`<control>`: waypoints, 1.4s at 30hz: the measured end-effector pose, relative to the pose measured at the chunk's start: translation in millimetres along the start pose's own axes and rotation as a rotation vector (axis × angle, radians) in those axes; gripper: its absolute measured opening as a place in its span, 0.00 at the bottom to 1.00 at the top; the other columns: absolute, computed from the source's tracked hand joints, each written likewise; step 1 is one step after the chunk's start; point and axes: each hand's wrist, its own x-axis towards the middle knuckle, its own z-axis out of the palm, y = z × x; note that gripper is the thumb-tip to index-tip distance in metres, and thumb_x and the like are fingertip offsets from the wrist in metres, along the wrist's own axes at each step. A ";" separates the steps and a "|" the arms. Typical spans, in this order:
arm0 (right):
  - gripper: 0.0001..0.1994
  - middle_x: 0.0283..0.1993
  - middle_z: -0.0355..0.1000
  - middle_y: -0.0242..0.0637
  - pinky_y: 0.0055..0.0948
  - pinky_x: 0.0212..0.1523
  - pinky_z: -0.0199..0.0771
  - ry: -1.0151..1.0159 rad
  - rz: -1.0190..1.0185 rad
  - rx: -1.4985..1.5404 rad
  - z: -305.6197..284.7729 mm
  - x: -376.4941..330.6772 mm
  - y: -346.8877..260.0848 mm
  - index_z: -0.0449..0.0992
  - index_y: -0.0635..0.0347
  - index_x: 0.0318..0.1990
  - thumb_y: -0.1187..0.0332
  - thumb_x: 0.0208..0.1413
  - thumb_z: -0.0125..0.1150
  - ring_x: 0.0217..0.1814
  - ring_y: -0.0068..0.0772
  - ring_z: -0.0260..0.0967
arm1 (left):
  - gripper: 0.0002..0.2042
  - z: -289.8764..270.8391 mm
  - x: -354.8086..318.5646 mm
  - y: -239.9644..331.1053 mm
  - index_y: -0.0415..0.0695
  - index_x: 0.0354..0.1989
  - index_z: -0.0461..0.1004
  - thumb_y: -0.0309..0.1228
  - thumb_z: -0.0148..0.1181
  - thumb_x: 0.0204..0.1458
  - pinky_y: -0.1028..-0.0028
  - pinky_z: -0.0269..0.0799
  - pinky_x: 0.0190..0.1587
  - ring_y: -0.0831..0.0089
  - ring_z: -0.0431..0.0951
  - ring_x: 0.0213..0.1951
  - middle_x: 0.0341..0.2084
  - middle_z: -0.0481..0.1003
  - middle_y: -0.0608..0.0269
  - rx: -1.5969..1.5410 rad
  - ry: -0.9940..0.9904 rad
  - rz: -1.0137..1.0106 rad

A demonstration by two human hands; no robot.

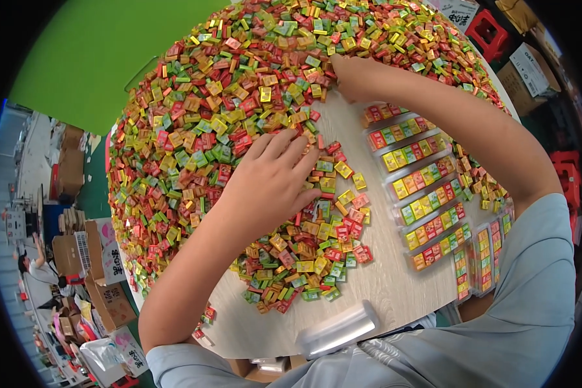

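A big heap of small wrapped blocks, like sweets, in red, yellow, green and orange (194,129) covers much of the pale table (401,291). My left hand (275,169) lies over the near part of this heap, fingers spread, with loose blocks under and around it. Farther back and to the right, my right hand (357,76) reaches to the heap's edge; its fingertips are hidden, so any block in them does not show. Below my right forearm, several clear plastic trays (427,187) lie in a column, each filled with a row of blocks.
A stack of clear plastic trays (338,328) lies at the near table edge. More filled trays (483,257) are by my right sleeve. A green panel (103,58) stands far left, cardboard boxes (110,301) left, and a red stool (489,33) far right. Another person (42,270) is at far left.
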 end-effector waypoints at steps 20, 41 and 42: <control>0.15 0.38 0.81 0.52 0.46 0.38 0.80 -0.335 -0.011 -0.164 0.0 1.1 -90.7 0.82 0.72 0.38 0.64 0.53 0.68 0.39 0.50 0.80 | 0.23 -28.7 -109.5 7.3 0.42 0.55 0.73 0.44 0.65 0.56 0.55 0.63 0.65 0.55 0.69 0.62 0.56 0.72 0.55 -0.028 0.101 -0.126; 0.12 0.35 0.83 0.41 0.39 0.42 0.82 -0.226 0.124 0.195 -6.4 -6.7 -44.8 0.82 0.65 0.45 0.72 0.60 0.55 0.41 0.36 0.83 | 0.31 -53.4 -181.8 105.4 0.47 0.64 0.71 0.48 0.66 0.53 0.51 0.60 0.66 0.51 0.69 0.63 0.63 0.70 0.54 -0.052 -0.067 -0.395; 0.11 0.35 0.83 0.42 0.37 0.40 0.82 -0.281 0.143 0.247 -10.6 -10.2 -53.5 0.82 0.66 0.45 0.74 0.60 0.54 0.41 0.34 0.83 | 0.30 -55.3 -193.2 110.8 0.46 0.64 0.70 0.47 0.64 0.55 0.52 0.60 0.65 0.50 0.69 0.63 0.63 0.70 0.53 -0.085 -0.068 -0.482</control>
